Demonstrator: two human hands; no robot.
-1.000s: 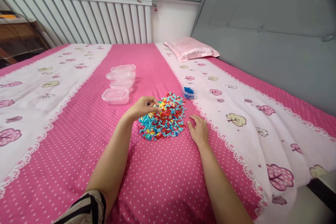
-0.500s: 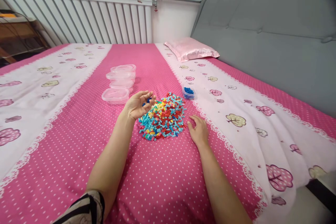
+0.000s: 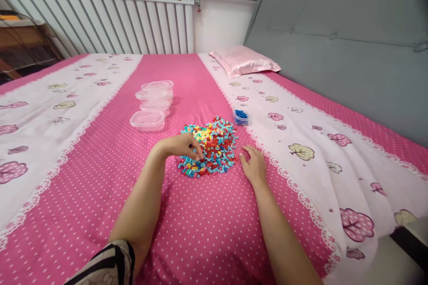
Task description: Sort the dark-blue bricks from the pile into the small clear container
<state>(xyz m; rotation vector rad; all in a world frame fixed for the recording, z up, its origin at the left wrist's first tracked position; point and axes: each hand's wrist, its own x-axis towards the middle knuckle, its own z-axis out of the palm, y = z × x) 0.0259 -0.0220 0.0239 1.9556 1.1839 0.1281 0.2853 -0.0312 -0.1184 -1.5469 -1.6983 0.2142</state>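
A heap of small building bricks in red, light blue, yellow and other colours lies on the pink bedspread. Over its left side my left hand is turned palm down, fingers curled together and pointing down at the bricks. The dark blue bricks seen in this palm a moment ago are now hidden by the closed fingers. My right hand rests on the bedspread just right of the heap, open, fingers loosely apart and holding nothing. Beyond it stands a small clear tub with dark blue bricks inside.
Several clear plastic tubs stand in a row at the back left of the heap. A pink pillow lies farther off, beside the grey padded headboard. The bedspread has slight folds. A white radiator lines the wall.
My left hand has turned from palm up to palm down and lowered onto the heap's left side, its fingers closing. My right hand stays in place.
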